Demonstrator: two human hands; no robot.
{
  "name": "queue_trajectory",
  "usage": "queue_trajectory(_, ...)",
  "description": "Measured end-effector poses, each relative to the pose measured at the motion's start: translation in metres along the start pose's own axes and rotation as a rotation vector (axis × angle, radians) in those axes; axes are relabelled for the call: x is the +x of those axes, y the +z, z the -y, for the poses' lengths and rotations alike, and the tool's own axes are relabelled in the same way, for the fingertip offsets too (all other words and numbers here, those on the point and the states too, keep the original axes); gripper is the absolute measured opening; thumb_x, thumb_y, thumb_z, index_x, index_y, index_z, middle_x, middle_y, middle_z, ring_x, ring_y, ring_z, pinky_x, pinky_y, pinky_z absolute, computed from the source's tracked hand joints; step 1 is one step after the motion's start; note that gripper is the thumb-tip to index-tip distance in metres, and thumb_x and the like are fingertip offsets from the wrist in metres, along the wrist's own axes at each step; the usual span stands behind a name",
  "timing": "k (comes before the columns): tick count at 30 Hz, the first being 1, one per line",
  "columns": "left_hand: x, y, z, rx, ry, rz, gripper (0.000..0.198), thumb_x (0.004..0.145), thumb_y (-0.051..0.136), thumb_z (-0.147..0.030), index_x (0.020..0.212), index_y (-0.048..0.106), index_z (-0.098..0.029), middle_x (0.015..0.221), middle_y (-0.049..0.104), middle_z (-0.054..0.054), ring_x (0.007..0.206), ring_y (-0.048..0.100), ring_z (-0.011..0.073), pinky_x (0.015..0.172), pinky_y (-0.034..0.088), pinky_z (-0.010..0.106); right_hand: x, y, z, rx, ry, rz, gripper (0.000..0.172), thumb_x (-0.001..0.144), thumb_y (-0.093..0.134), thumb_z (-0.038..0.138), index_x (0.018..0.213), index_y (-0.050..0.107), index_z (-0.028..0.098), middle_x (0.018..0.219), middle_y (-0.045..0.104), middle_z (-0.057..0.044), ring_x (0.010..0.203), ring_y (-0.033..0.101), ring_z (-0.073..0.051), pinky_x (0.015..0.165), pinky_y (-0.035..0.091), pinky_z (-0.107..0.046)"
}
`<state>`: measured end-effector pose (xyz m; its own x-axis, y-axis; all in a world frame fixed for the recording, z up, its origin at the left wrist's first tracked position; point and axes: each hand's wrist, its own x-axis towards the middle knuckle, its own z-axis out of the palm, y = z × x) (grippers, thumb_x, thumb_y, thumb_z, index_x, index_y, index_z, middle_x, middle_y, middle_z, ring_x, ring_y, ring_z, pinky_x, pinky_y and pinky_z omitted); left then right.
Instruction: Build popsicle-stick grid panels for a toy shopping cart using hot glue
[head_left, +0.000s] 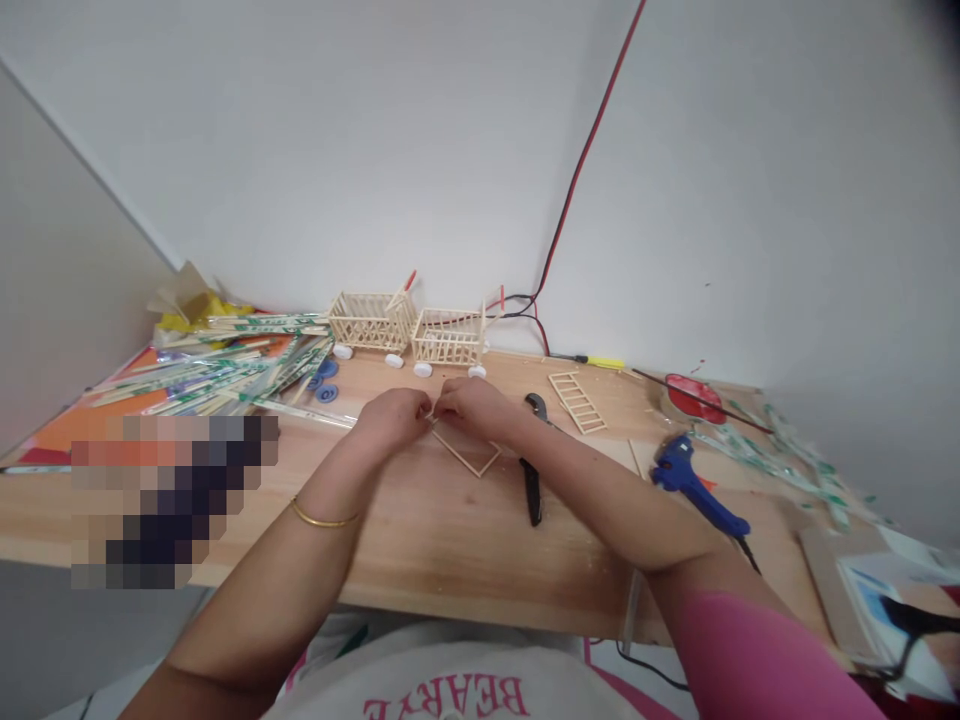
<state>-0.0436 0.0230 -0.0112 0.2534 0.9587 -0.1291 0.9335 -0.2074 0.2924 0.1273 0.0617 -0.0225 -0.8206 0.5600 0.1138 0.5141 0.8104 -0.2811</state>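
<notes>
A small rectangular frame of thin wooden sticks (481, 474) lies on the table in front of me. My left hand (397, 414) and my right hand (471, 404) meet at its far left corner, both with fingers pinched. The exact grip on the corner is partly covered by my fingers. Beside my right forearm rests a pair of black-handled cutters (533, 495), partly hidden under the arm. Farther right is a ladder-like stick panel (577, 402), and a blue glue gun (697, 483) lies near my right elbow.
Two stick-built carts with white wheels, a larger cart (371, 322) and a smaller cart (448, 338), stand by the wall. Wrapped chopsticks (217, 375) pile up at left near blue discs (326, 393). A red round pad (694, 398) and torn wrappers (780, 462) lie at right.
</notes>
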Motion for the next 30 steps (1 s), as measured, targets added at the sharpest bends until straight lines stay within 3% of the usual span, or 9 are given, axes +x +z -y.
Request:
queue_trajectory(9,0.001,0.003,-0.003,-0.017,-0.071,-0.038,0.023,0.078,0.05,-0.036,0.085,0.066,-0.021,0.087,0.07,0.008,0.08,0.062,0.0219,0.062,0.04,0.027,-0.003,-0.011,-0.001,0.037,0.013,-0.001,0.026,0.083,0.052,0.01,0.1,0.068,0.02,0.095,0.068,-0.004,0.086,0.059,-0.015,0.075,0.04,-0.025)
queue_trajectory(12,0.0,0.001,-0.003,-0.001,-0.079,-0.02,0.02,0.076,0.05,-0.03,0.083,0.066,-0.021,0.087,0.07,0.007,0.079,0.062,0.0219,0.061,0.039,0.027,-0.014,-0.024,-0.005,0.038,0.121,-0.025,0.021,0.087,0.051,0.017,0.099,0.067,0.02,0.099,0.069,-0.004,0.092,0.058,-0.014,0.08,0.039,-0.024)
queue_trajectory(16,0.0,0.0,-0.003,-0.006,-0.074,-0.024,0.021,0.076,0.047,-0.026,0.084,0.066,-0.021,0.091,0.07,0.008,0.082,0.062,0.0221,0.064,0.04,0.028,-0.034,-0.032,-0.005,-0.026,0.301,-0.002,0.016,0.084,0.053,0.019,0.09,0.068,0.018,0.088,0.07,-0.005,0.081,0.06,-0.016,0.071,0.039,-0.025)
queue_trajectory(19,-0.001,-0.001,-0.005,-0.011,-0.069,-0.033,0.021,0.077,0.046,-0.024,0.083,0.066,-0.02,0.09,0.071,0.008,0.082,0.063,0.0213,0.064,0.04,0.027,-0.047,-0.03,0.005,-0.083,0.404,0.021,0.013,0.081,0.056,0.02,0.085,0.068,0.016,0.08,0.069,-0.008,0.074,0.061,-0.019,0.065,0.039,-0.026)
queue_trajectory(22,0.0,-0.001,-0.006,-0.019,-0.057,-0.043,0.021,0.079,0.044,-0.027,0.08,0.065,-0.021,0.087,0.07,0.007,0.081,0.062,0.0206,0.062,0.039,0.026,-0.062,-0.031,0.019,-0.112,0.437,0.033,0.014,0.082,0.056,0.023,0.09,0.066,0.017,0.088,0.067,-0.008,0.081,0.061,-0.019,0.069,0.04,-0.027)
queue_trajectory(26,0.003,0.003,-0.006,-0.014,-0.025,-0.081,0.028,0.082,0.042,-0.04,0.081,0.063,-0.021,0.087,0.068,0.007,0.079,0.061,0.0214,0.061,0.038,0.028,-0.098,-0.032,0.035,-0.126,0.54,-0.08,0.03,0.086,0.054,0.036,0.109,0.057,0.019,0.107,0.059,-0.011,0.098,0.055,-0.021,0.082,0.04,-0.031)
queue_trajectory(30,0.002,0.009,-0.012,0.029,-0.022,-0.101,0.038,0.075,0.052,-0.055,0.086,0.062,-0.02,0.095,0.062,0.009,0.082,0.06,0.0228,0.07,0.042,0.03,-0.136,-0.025,0.046,-0.14,0.755,-0.17,0.078,0.067,0.069,0.053,0.133,0.039,0.024,0.13,0.044,-0.016,0.115,0.043,-0.034,0.087,0.036,-0.044)
